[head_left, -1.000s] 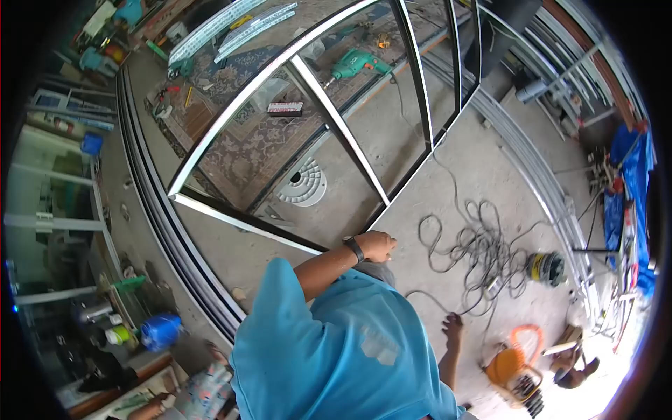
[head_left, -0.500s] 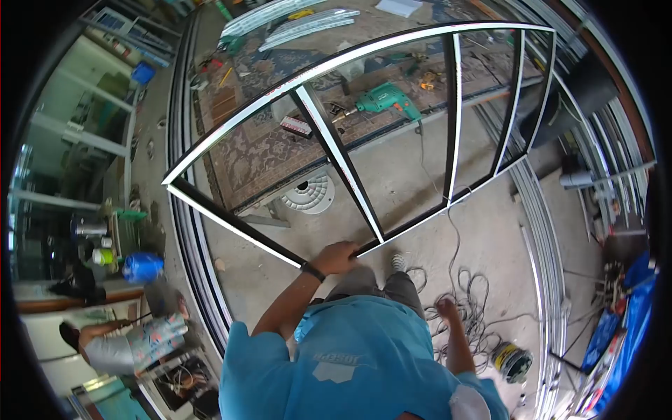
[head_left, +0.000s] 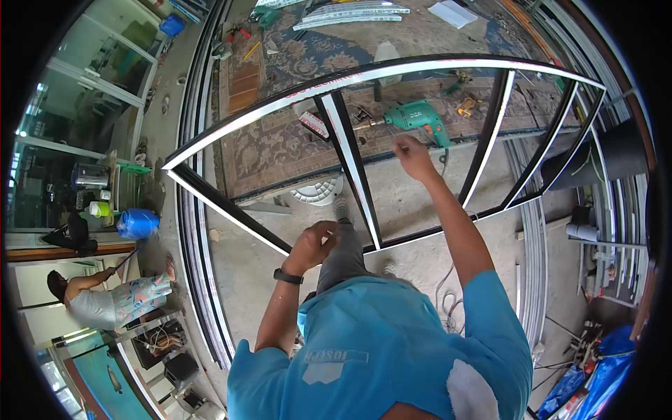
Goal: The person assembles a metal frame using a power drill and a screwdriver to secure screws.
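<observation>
A large black-and-white metal frame (head_left: 346, 168) with several crossbars spans the view in front of me, its near rail crossing at my leg. My left hand (head_left: 313, 246), wearing a dark wristband, is over the frame's near corner and hides it. Its fingers are loosely bent, with a gap to the thumb and nothing visible between them. My right hand (head_left: 414, 158) reaches over the frame, fingers partly curled and apart, just short of a green power drill (head_left: 414, 116). That drill lies on a carpet-covered bench (head_left: 273, 157), seen through the frame. A red-and-white box (head_left: 314, 124) lies left of its bit.
Long metal profiles (head_left: 198, 210) run along the left, with more (head_left: 535, 259) on the right. A cable (head_left: 448, 301) lies on the floor near my legs. Another person (head_left: 105, 301) is at the far left, near a blue container (head_left: 138, 223). Metal strips (head_left: 357, 12) lie on the bench.
My right hand has risen from beside my body to near the drill. My left hand has shifted left and loosened from the frame's rail. One foot has stepped forward under the frame.
</observation>
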### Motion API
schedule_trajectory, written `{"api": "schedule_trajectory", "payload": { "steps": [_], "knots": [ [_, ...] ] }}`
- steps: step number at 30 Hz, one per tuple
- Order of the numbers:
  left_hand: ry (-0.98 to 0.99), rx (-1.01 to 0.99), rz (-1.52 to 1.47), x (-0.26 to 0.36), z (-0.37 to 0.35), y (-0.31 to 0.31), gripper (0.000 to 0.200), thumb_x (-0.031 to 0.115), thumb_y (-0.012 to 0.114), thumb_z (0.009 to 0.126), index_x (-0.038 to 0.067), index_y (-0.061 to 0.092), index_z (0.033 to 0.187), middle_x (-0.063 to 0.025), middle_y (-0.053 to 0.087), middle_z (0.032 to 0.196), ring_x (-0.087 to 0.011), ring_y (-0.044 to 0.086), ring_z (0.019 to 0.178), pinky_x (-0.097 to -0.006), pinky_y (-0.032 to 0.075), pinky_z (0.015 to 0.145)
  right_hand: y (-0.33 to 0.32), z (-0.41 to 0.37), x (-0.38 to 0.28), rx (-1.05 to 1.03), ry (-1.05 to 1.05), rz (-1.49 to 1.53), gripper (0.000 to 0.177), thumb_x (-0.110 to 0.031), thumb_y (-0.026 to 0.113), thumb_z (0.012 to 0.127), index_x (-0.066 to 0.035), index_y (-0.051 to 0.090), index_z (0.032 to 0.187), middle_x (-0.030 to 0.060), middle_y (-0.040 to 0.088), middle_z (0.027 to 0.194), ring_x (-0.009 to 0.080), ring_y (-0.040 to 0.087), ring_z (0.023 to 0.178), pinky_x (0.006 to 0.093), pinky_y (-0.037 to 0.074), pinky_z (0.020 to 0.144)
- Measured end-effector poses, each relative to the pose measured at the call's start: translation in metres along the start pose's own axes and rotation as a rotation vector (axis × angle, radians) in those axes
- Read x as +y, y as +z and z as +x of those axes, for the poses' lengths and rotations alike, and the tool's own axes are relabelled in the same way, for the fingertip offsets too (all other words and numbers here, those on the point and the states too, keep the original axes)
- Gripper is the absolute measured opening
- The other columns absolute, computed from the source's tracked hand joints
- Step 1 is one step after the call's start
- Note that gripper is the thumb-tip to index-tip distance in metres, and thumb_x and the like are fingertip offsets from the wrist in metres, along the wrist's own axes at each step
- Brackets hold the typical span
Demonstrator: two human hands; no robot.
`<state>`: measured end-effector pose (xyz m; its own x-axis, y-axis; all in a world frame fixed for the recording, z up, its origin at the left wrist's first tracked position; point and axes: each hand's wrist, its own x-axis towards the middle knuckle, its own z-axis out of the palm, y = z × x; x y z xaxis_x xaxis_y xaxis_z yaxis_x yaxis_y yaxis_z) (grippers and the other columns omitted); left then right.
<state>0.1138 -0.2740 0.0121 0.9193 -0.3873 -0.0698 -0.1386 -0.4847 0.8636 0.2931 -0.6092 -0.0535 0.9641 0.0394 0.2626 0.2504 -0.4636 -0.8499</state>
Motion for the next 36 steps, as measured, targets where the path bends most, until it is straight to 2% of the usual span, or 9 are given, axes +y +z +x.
{"api": "schedule_trajectory", "payload": {
  "steps": [6, 7, 11, 18, 21, 24, 28, 31, 36],
  "knots": [
    [-0.009, 0.068, -0.079, -0.032, 0.08, -0.056, 0.025, 0.008, 0.073, 0.091, 0.002, 0.067, 0.114, -0.0117, 0.072, 0.107, -0.0218, 0.071, 0.091, -0.0324, 0.054, 0.071, 0.094, 0.126, 0.003, -0.219, -0.151, -0.182, 0.017, -0.013, 0.058, 0.094, -0.003, 0.068, 0.103, 0.0208, 0.071, 0.094, 0.0437, 0.067, 0.087, 0.0504, 0.053, 0.073],
    [0.02, 0.076, -0.081, -0.032, 0.089, -0.067, 0.025, 0.009, 0.072, 0.091, 0.002, 0.067, 0.114, -0.0116, 0.072, 0.107, -0.0218, 0.071, 0.091, -0.0326, 0.054, 0.071, 0.102, 0.146, 0.006, -0.516, 0.016, -0.47, 0.028, -0.024, 0.053, 0.097, -0.003, 0.068, 0.108, 0.021, 0.07, 0.109, 0.0439, 0.065, 0.104, 0.0507, 0.053, 0.085],
    [-0.127, 0.053, -0.417, -0.036, 0.115, -0.095, 0.025, 0.012, 0.071, 0.092, 0.0, 0.066, 0.113, -0.0137, 0.072, 0.103, -0.0244, 0.07, 0.092, -0.0343, 0.055, 0.079, 0.124, 0.154, 0.01, -0.369, -0.172, -0.617, 0.032, -0.026, 0.056, 0.094, -0.006, 0.068, 0.117, 0.0157, 0.056, 0.14, 0.0378, 0.046, 0.135, 0.0472, 0.039, 0.113],
    [-0.103, 0.229, -0.6, -0.025, 0.168, -0.105, 0.054, 0.008, 0.079, 0.086, 0.003, 0.054, 0.134, -0.011, 0.057, 0.136, -0.0211, 0.057, 0.125, -0.0392, 0.05, 0.101, 0.143, 0.178, 0.083, -0.477, -0.583, -0.474, 0.02, -0.02, 0.06, 0.086, -0.008, 0.068, 0.1, 0.0137, 0.063, 0.109, 0.0323, 0.059, 0.115, 0.0425, 0.047, 0.103],
    [0.019, 0.284, -0.557, -0.024, 0.205, -0.089, 0.07, 0.009, 0.086, 0.08, 0.003, 0.049, 0.139, -0.0112, 0.054, 0.14, -0.0221, 0.053, 0.128, -0.0405, 0.044, 0.108, 0.138, 0.189, 0.038, -0.528, -0.286, -0.649, 0.016, -0.013, 0.064, 0.087, -0.007, 0.068, 0.101, 0.0135, 0.066, 0.105, 0.0333, 0.059, 0.114, 0.0429, 0.048, 0.102],
    [0.0, 0.2, -0.763, -0.011, 0.239, -0.084, 0.07, 0.007, 0.089, 0.076, 0.002, 0.054, 0.136, -0.0096, 0.059, 0.132, -0.0207, 0.055, 0.123, -0.038, 0.044, 0.106, 0.11, 0.19, 0.005, -0.503, 0.237, -0.24, 0.028, -0.013, 0.065, 0.088, -0.007, 0.066, 0.116, 0.0177, 0.066, 0.112, 0.0381, 0.06, 0.112, 0.0459, 0.047, 0.098],
    [-0.017, 0.247, -0.895, 0.007, 0.256, -0.066, 0.051, 0.004, 0.086, 0.078, 0.002, 0.063, 0.124, -0.0056, 0.068, 0.115, -0.0174, 0.062, 0.107, -0.0344, 0.05, 0.097, 0.058, 0.139, -0.001, -0.331, -0.052, -0.173, 0.03, -0.01, 0.056, 0.095, -0.002, 0.057, 0.124, 0.0204, 0.066, 0.107, 0.0402, 0.063, 0.105, 0.0426, 0.048, 0.093],
    [-0.018, 0.349, -0.915, 0.023, 0.263, -0.052, 0.041, 0.002, 0.084, 0.08, 0.003, 0.066, 0.116, -0.0037, 0.07, 0.107, -0.0148, 0.064, 0.1, -0.0327, 0.051, 0.091, -0.008, 0.127, -0.056, -0.656, 0.289, -0.052, 0.026, -0.011, 0.048, 0.102, -0.001, 0.056, 0.125, 0.0201, 0.066, 0.111, 0.0365, 0.065, 0.101, 0.0405, 0.048, 0.092],
    [-0.042, 0.443, -0.844, 0.032, 0.264, -0.046, 0.042, 0.007, 0.085, 0.08, 0.003, 0.064, 0.117, -0.0043, 0.068, 0.109, -0.0159, 0.063, 0.101, -0.0334, 0.05, 0.092, -0.083, 0.143, -0.135, -0.948, 0.189, 0.084, 0.023, -0.016, 0.044, 0.107, -0.003, 0.058, 0.119, 0.0153, 0.065, 0.106, 0.0265, 0.063, 0.095, 0.0366, 0.049, 0.084]
  ]
}}
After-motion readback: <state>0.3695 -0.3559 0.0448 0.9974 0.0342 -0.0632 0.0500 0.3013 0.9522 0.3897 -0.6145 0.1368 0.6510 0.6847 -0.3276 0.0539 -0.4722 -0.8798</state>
